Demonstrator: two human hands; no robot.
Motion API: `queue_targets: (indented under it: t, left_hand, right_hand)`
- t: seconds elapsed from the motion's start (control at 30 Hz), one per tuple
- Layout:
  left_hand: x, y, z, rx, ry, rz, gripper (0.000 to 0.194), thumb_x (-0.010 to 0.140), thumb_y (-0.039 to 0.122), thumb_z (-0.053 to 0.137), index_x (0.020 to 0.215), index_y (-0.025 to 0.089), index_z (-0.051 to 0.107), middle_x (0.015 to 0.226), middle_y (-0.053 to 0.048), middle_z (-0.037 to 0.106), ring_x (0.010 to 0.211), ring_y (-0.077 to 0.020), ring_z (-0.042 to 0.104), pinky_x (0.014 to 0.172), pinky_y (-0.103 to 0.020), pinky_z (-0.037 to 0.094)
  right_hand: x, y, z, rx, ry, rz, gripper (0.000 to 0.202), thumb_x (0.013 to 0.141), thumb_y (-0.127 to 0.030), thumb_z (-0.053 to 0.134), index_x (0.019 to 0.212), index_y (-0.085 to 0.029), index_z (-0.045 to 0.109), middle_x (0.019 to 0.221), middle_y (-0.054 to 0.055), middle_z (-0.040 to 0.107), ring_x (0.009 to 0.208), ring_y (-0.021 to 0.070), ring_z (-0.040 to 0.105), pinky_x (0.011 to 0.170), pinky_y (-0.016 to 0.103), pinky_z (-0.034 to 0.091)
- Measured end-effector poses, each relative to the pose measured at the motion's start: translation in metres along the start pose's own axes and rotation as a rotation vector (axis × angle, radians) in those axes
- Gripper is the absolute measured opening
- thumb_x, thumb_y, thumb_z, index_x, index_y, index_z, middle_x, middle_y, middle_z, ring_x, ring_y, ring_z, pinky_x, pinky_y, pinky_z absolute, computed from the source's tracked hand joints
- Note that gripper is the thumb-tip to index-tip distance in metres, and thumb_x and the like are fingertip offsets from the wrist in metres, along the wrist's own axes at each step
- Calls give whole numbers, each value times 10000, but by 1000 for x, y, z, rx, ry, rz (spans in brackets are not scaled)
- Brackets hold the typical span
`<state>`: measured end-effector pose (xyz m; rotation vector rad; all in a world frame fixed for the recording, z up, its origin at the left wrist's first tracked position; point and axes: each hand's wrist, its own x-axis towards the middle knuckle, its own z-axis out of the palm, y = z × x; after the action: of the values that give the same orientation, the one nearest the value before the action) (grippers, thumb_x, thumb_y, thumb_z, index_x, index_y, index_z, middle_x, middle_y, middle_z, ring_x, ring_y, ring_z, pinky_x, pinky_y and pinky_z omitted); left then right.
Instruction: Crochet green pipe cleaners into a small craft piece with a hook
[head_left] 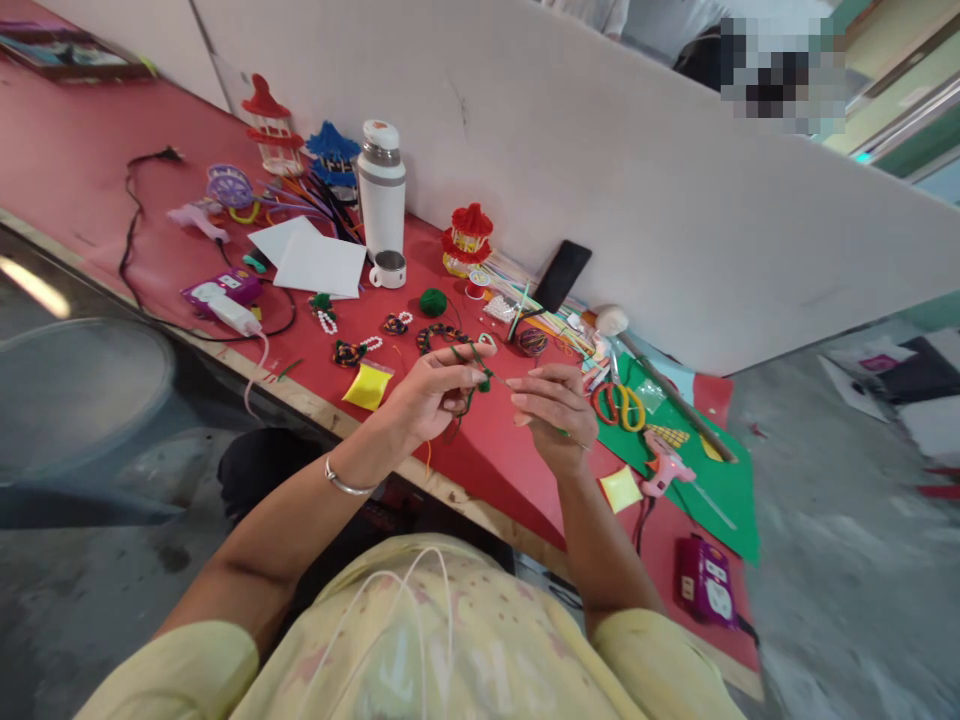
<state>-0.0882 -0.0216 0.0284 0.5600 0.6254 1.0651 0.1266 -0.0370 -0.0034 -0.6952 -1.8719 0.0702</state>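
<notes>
I register a white partition (525, 130) bounding the far side of the red table (510, 485); the table's pale near edge passes beneath both forearms. Red surface shows between the forearms, the widest gap for movement. A green sheet (724, 500) covers part of the right end, with a long stick (679, 400) lying diagonally over it. A white bottle (384, 205) stands upright beside the partition, limiting reach there. Scissors (620, 400) and a pink glue gun (664, 466) lie right of the right hand (555, 410), which grips a thin tool (501, 379). The left hand (431, 395) pinches the green yarn piece (484, 381) at its fingertips, between the hands, above the table.
</notes>
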Motion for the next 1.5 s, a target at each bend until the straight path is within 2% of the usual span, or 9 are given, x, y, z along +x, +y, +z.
queue_targets:
  t: [0.13, 0.23, 0.37, 0.53, 0.77, 1.13, 1.3, 1.4, 1.5]
  left_hand:
    - [3, 5, -3, 78, -7, -6, 366, 546, 133, 859, 912, 139, 841, 570, 46, 576, 434, -7, 342, 420, -167, 164]
    - [7, 7, -8, 141, -57, -16, 352, 537, 147, 865, 888, 135, 845, 607, 21, 621, 449, -19, 379, 414, -179, 159]
    - [14, 6, -16, 208, -193, -87, 354, 535, 151, 875, 887, 126, 849, 618, 5, 648, 443, -27, 397, 405, -189, 161]
    - [18, 4, -21, 235, -288, -176, 356, 526, 158, 874, 879, 118, 849, 607, -17, 658, 456, -53, 466, 391, -185, 157]
    - [18, 7, -26, 207, -270, -183, 404, 551, 168, 851, 954, 132, 853, 605, 1, 621, 456, -59, 468, 383, -176, 216]
    - [18, 6, -19, 266, -256, -35, 379, 553, 135, 896, 930, 121, 856, 622, 22, 616, 459, -40, 474, 381, -161, 228]
    - [18, 6, -20, 256, -280, -61, 365, 530, 156, 896, 892, 116, 862, 624, 4, 634, 482, -57, 525, 404, -151, 311]
    - [19, 7, -22, 249, -311, -109, 385, 512, 158, 905, 893, 118, 865, 666, -13, 665, 510, -74, 571, 441, -162, 395]
    - [21, 6, -24, 234, -325, -121, 395, 527, 138, 901, 920, 117, 864, 709, -23, 686, 502, -67, 556, 430, -169, 393]
  right_hand:
    - [6, -4, -10, -5, -41, -30, 356, 903, -298, 824, 1234, -424, 786, 1133, -24, 870, 1084, 247, 731, 907, 453, 610]
    - [11, -6, -18, 54, -110, -8, 302, 922, -347, 805, 1219, -402, 797, 1126, -10, 872, 1081, 246, 741, 929, 460, 605]
    - [16, -5, -26, 217, -191, 118, 174, 948, -413, 770, 1103, -370, 837, 1027, 14, 882, 944, 245, 773, 938, 498, 598]
    - [16, -3, -21, 429, -101, 317, 184, 954, -489, 739, 959, -350, 860, 860, 29, 864, 894, 255, 751, 886, 511, 597]
    - [20, -14, -22, 252, -148, 165, 129, 934, -396, 783, 1041, -368, 847, 998, 13, 881, 932, 247, 765, 928, 510, 591]
    - [21, -45, -19, 93, -67, 289, 156, 950, -281, 754, 1053, -354, 847, 980, 5, 871, 922, 243, 758, 930, 499, 594]
    - [22, -43, -19, 250, -40, 409, 128, 967, -329, 740, 1008, -352, 859, 916, 11, 855, 913, 235, 703, 907, 474, 582]
    - [18, -36, -17, 372, -30, 553, 144, 959, -410, 745, 962, -336, 869, 871, 24, 833, 922, 236, 697, 874, 448, 592]
    - [11, -28, -14, 502, 19, 706, 127, 919, -435, 792, 917, -332, 867, 866, 15, 826, 905, 216, 715, 852, 408, 609]
